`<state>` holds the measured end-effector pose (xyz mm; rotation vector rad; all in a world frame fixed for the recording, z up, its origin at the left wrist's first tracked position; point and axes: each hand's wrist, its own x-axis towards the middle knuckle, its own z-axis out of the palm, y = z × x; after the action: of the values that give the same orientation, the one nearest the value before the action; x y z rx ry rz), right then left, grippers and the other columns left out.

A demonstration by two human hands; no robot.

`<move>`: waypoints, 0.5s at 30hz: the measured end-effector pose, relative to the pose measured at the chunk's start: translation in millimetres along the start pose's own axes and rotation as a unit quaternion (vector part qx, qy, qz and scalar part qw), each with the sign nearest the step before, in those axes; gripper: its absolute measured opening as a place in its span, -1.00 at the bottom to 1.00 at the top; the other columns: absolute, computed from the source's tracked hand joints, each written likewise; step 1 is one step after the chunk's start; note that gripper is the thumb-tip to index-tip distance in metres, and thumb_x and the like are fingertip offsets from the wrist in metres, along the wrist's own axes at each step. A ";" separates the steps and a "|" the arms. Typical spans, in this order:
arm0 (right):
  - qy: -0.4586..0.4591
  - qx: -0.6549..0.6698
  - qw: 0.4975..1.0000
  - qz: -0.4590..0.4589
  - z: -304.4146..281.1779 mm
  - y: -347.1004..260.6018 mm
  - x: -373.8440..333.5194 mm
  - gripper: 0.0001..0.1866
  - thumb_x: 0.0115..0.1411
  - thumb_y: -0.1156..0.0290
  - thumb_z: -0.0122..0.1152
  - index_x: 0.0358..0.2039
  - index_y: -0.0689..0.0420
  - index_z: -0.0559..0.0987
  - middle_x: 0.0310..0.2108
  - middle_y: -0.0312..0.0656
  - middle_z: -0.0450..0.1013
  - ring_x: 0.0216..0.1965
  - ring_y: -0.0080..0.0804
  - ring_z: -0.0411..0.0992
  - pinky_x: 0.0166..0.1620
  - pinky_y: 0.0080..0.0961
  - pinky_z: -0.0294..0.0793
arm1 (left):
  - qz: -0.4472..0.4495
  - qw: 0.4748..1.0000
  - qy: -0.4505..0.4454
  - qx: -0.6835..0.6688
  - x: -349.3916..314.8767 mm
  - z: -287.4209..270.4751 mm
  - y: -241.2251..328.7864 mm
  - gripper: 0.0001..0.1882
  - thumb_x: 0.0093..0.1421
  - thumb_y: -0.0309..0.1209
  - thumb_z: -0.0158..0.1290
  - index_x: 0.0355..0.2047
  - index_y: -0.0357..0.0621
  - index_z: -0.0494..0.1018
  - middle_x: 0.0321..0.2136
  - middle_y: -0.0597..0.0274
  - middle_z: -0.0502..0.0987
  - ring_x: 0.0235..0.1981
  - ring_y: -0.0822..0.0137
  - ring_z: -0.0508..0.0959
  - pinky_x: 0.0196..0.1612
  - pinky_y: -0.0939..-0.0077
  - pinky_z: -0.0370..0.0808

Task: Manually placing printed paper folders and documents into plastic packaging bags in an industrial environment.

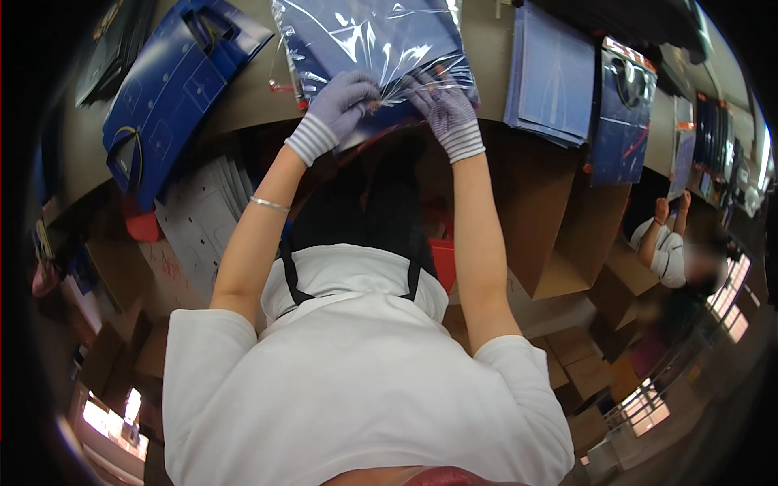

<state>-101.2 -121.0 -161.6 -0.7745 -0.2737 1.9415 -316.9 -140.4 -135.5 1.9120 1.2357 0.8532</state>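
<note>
A clear, glossy plastic bag [369, 36] with flat blue sheets inside lies on the bench in front of me. My left hand [344, 104], in a lavender glove with a striped cuff, has its fingers curled onto the bag's near edge. On the right part of that edge, my right hand [442, 109], gloved the same way, grips the film with its fingers partly bent. Creases in the plastic run together between the two hands. Beneath the film, some fingertips are hard to make out.
Blue printed folders with handles [174, 97] lie at left. To the right are a stack of blue sheets [551, 77] and another blue folder [622, 121]. Cardboard boxes [527, 202] stand below the bench edge. Another person [668, 243] works at far right.
</note>
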 end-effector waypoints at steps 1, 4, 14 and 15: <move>-0.005 -0.042 0.999 0.001 -4.3 0.5 -2.9 -0.56 0.08 0.55 0.09 -0.01 0.28 0.27 -0.16 0.03 0.39 -0.12 -0.19 0.42 -0.06 -0.35 0.45 | -0.012 1.000 0.004 0.001 0.3 2.4 -6.5 -0.83 -0.03 -0.59 0.05 -0.36 -0.21 0.43 -0.31 0.13 0.43 -0.23 0.12 0.42 -0.13 0.41 0.40; -0.003 -0.207 0.976 0.073 -36.6 13.2 -16.2 -0.54 0.08 0.55 0.09 0.02 0.29 0.26 -0.16 0.05 0.39 -0.09 -0.18 0.41 -0.04 -0.37 0.44 | -0.025 0.997 0.068 0.037 -12.8 6.8 -48.9 -0.86 0.06 -0.49 0.02 -0.34 -0.24 0.43 -0.32 0.11 0.49 -0.25 0.12 0.47 -0.14 0.44 0.41; -0.215 -0.784 0.547 -0.197 25.4 113.2 -9.4 -0.82 -0.04 0.39 0.16 -0.38 0.09 0.47 -0.42 -0.18 0.41 -0.31 -0.21 0.38 -0.25 -0.32 0.35 | -0.565 0.704 0.172 -0.394 -136.9 33.6 -66.7 -0.60 0.23 -0.14 -0.14 -0.29 -0.27 0.48 -0.32 0.15 0.55 -0.32 0.28 0.54 -0.20 0.39 0.43; -0.235 -0.822 0.484 -0.186 31.7 122.0 -3.6 -0.81 -0.05 0.38 0.16 -0.36 0.07 0.46 -0.41 -0.20 0.40 -0.30 -0.24 0.38 -0.25 -0.33 0.35 | -0.566 0.702 0.175 -0.395 -134.3 36.3 -65.6 -0.60 0.23 -0.14 -0.14 -0.29 -0.27 0.48 -0.32 0.15 0.55 -0.32 0.28 0.54 -0.20 0.39 0.43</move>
<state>-207.5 -179.1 -196.3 -1.0414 -2.6278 0.8216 -362.6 -252.8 -230.1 0.1211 1.5583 0.8017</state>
